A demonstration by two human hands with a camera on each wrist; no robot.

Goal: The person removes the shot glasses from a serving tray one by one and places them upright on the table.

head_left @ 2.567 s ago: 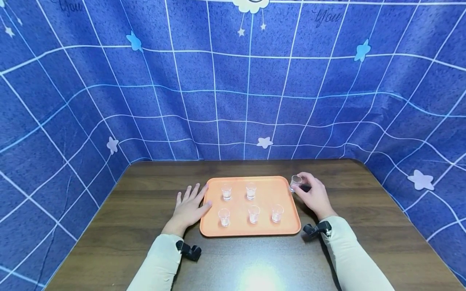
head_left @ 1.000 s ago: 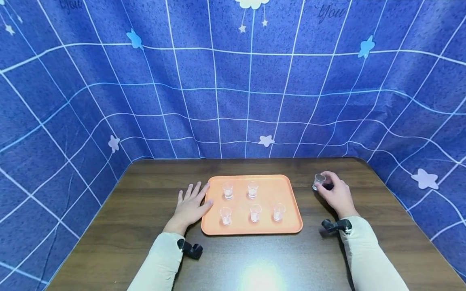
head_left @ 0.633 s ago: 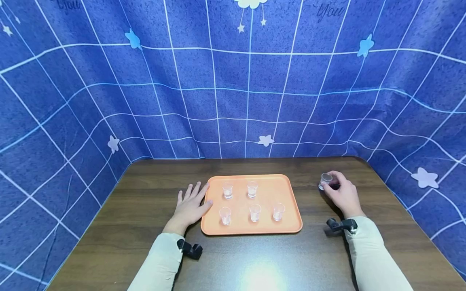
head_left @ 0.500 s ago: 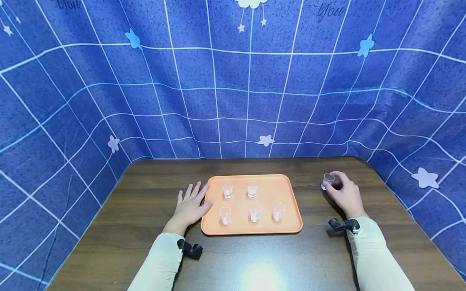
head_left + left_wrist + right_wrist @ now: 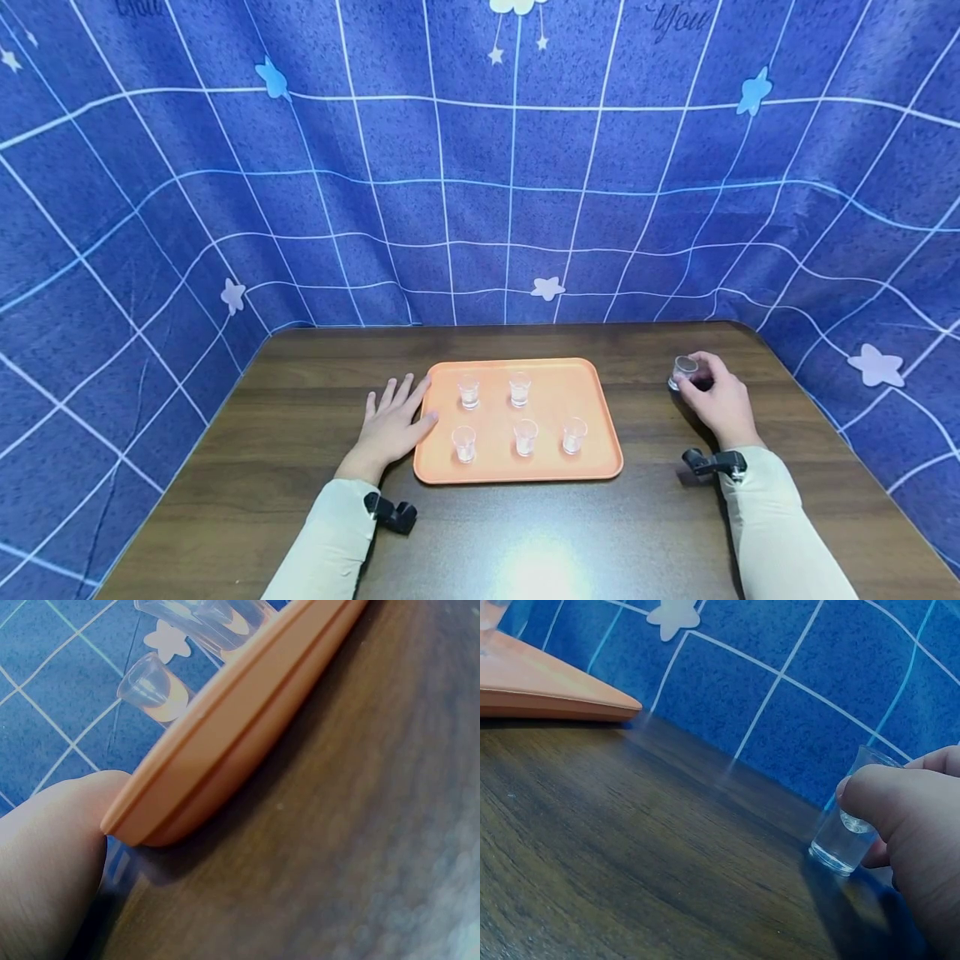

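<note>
Between thumb and fingers my right hand (image 5: 720, 406) pinches a small clear shot glass (image 5: 678, 382), to the right of the orange tray (image 5: 492, 421). The right wrist view shows this shot glass (image 5: 838, 846) upright, its base close over the wood, with the thumb (image 5: 874, 795) across its side. My left hand (image 5: 386, 432) lies with spread fingers at the tray's left edge, thumb and forefinger reaching its rim. Up close in the left wrist view, the thumb (image 5: 56, 840) touches the tray's corner (image 5: 142, 814).
On the tray stand several more shot glasses, two in the back row, such as one glass (image 5: 519, 390), and three in front, such as another glass (image 5: 574, 437). The brown wooden table (image 5: 300, 400) ends at a blue patterned curtain (image 5: 480, 208).
My right hand has carried the shot glass rightward from the tray's right edge, slowing over the last half second. The left hand and the tray have stayed put.
</note>
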